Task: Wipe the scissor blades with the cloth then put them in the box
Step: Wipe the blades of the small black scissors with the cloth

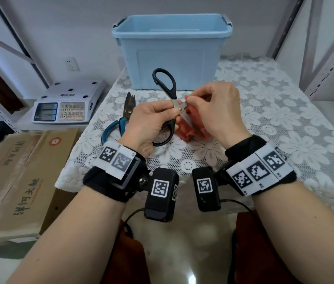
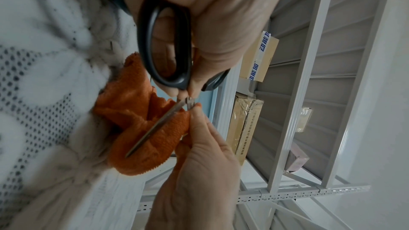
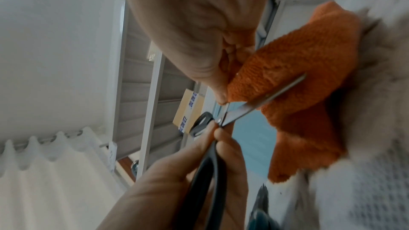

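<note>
- Pliers (image 1: 119, 117) lie near the table's (image 1: 284, 119) left edge, just left of the left hand (image 1: 147, 124).
- Left hand pinches the scissors (image 1: 170, 103) by the lower black loop, near the pivot, above the table.
- Scissors are spread open, steel blades bare.
- Right hand (image 1: 219, 111) pinches the cloth (image 1: 190, 128), orange, onto one blade.
- Box (image 1: 172, 52), blue and open, stands behind, bare lace beside it.

**A storeroom or small stockroom**

I see grey slotted-steel shelving uprights (image 1: 325, 64), taped brown cardboard cartons (image 2: 243, 125) on the racks, a white electronic price scale (image 1: 63, 105), and a table under a white lace floral cloth (image 1: 264, 111).
</note>
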